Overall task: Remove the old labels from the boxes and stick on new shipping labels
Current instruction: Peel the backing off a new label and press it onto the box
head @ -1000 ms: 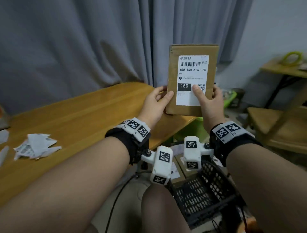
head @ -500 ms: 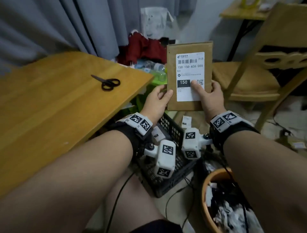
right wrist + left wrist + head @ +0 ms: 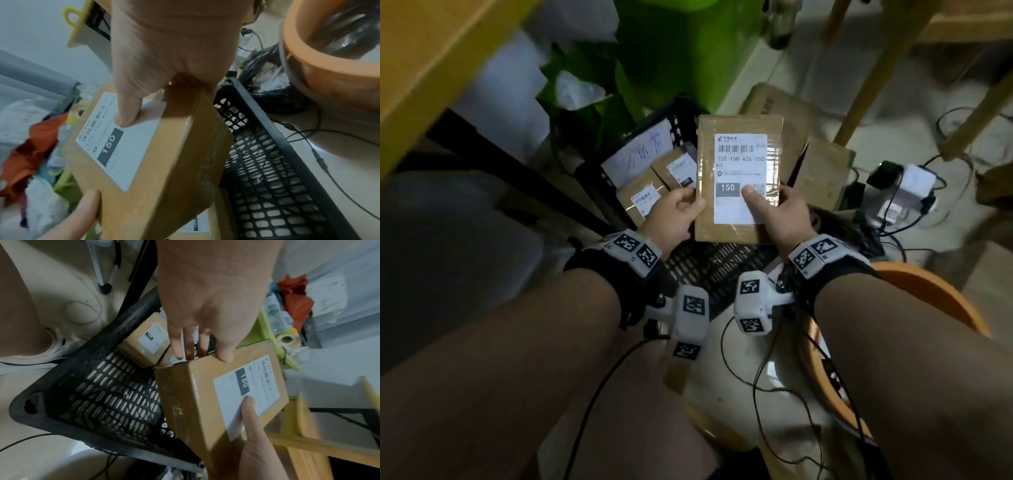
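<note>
Head view has the box (image 3: pixel 738 178) held up over the black crate (image 3: pixel 709 260), white shipping label (image 3: pixel 739 178) facing up and reading 150-150-A26-050. Left hand (image 3: pixel 674 219) at eight o'clock of the box, grip curled round the left edge, thumb on the face. Right hand (image 3: pixel 780 216) at four o'clock, grip clamping the lower right edge with its thumb pressed flat on the label beside the dark "150" block. Two more labelled boxes (image 3: pixel 657 185) lie in the crate at ten o'clock; an orange tub (image 3: pixel 928 291) sits at four o'clock.
</note>
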